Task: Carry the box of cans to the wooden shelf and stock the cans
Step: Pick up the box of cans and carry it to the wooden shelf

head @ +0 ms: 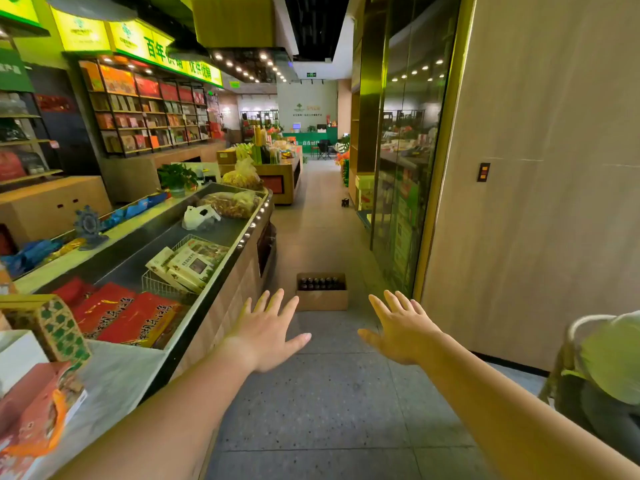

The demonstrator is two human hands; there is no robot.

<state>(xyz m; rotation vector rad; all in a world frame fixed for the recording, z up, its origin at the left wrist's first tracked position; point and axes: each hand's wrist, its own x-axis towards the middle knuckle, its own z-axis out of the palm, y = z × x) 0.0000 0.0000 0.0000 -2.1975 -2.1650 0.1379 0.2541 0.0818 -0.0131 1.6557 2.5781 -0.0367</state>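
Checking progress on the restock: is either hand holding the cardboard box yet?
No, the left hand and right hand are spread open in the air, and the box sits on the floor ahead of them.

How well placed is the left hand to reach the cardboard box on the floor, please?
Probably not yet: nothing blocks the open left hand, but the cardboard box sits well ahead of it down the aisle.

My left hand [266, 336], my right hand [401, 336]: both bare. My left forearm [166, 410], right forearm [519, 410] bare too, right up to frame edge.
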